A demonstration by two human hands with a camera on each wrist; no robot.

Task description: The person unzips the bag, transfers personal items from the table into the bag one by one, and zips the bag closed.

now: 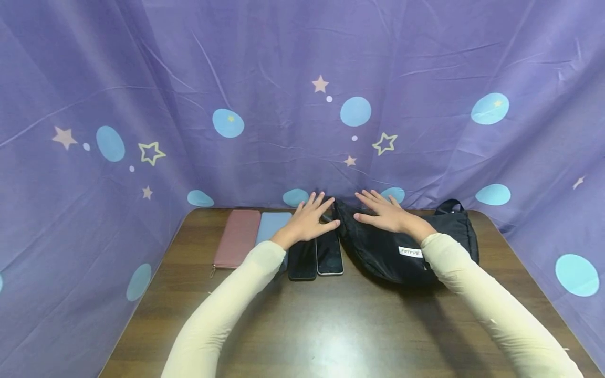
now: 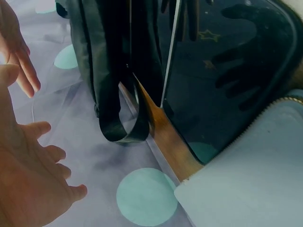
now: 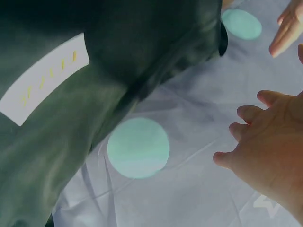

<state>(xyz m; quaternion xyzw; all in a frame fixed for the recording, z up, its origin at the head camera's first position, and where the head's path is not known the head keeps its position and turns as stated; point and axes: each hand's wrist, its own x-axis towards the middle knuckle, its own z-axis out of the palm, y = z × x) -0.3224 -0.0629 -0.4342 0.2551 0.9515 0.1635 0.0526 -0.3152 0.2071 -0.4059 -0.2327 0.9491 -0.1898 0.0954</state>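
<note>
My left hand (image 1: 306, 221), fingers spread, is over the far ends of two dark-screened phones (image 1: 302, 262); it holds nothing. Beside it, my right hand (image 1: 384, 215) reaches over the black bag (image 1: 378, 254), its fingers also spread and its palm bare. The bag carries a white label (image 3: 52, 75) with lettering, seen large in the right wrist view. Left of the phones lies a light blue wallet (image 2: 255, 170), partly covered by the left forearm in the head view. Farthest left is a pink zip wallet (image 1: 238, 236) with a zip pull at its near corner.
The things stand in a row along the far part of the brown wooden table (image 1: 302, 325). A purple curtain (image 1: 283, 68) with stars and blue spots hangs right behind the table and along both sides. A strap loop (image 1: 451, 206) sticks up from the bag's back right.
</note>
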